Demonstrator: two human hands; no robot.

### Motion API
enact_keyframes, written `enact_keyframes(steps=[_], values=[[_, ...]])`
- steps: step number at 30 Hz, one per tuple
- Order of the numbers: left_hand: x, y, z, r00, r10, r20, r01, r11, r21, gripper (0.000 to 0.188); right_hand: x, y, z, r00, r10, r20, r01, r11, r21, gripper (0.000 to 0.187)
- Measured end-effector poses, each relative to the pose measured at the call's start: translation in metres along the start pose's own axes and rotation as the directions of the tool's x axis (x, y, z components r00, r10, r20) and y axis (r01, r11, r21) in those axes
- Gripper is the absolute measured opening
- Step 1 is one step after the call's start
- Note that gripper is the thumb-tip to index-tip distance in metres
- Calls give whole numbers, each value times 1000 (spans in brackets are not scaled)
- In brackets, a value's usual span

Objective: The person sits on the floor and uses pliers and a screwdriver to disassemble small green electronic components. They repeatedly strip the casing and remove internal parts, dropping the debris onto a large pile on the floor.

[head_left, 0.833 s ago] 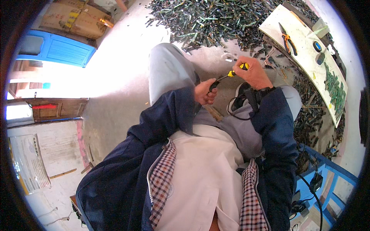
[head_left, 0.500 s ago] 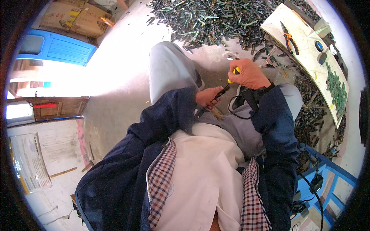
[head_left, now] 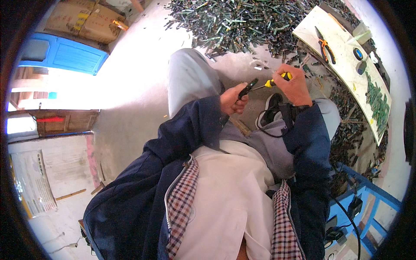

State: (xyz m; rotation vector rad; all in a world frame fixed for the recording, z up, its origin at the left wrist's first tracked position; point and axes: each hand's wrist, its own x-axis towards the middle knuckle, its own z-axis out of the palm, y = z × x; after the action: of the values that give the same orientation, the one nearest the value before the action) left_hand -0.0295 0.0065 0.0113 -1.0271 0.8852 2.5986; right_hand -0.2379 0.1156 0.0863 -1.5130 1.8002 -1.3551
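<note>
My left hand (head_left: pixel 233 100) is closed around a small, dark, narrow strip-shaped part (head_left: pixel 248 89), whose far end sticks up past the fingers. In my right hand (head_left: pixel 295 85) is a yellow-and-black screwdriver (head_left: pixel 274 81), gripped by its handle. Its thin shaft points left, and the tip is at or very near the dark part; whether they touch I cannot tell. Below the hands, a narrow brownish strip (head_left: pixel 241 128) lies by my lap. A dark shoe (head_left: pixel 273 106) shows under my right forearm.
A large heap of dark narrow parts (head_left: pixel 242 26) covers the floor ahead. At right, a pale board (head_left: pixel 346 65) bears orange-handled pliers (head_left: pixel 324 45), a blue tape roll (head_left: pixel 358 53) and a pile of green strips (head_left: pixel 377 102). A blue frame (head_left: pixel 368 199) with cables stands lower right.
The dark part in my left hand has tilted and risen slightly. My right hand has moved right and turned, so the screwdriver now lies nearly level with its shaft showing.
</note>
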Motion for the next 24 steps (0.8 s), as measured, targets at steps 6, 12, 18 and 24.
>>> enact_keyframes(steps=[6,12,18,24], values=[[2,0,-10,993,96,62,-96,995,-15,54,-6,-7,1,995,22,-101,-19,999,27,16],[0,-2,-7,993,112,46,-109,992,-58,53,-10,-5,11,995,-24,-95,26,1000,16,14],[0,-2,-4,994,106,3,-106,992,-72,53,-10,-10,13,997,-4,-74,3,1000,-10,15],[-3,-3,-4,995,100,15,-99,993,-60,52,-11,-14,13,999,-41,-11,41,999,-35,13]])
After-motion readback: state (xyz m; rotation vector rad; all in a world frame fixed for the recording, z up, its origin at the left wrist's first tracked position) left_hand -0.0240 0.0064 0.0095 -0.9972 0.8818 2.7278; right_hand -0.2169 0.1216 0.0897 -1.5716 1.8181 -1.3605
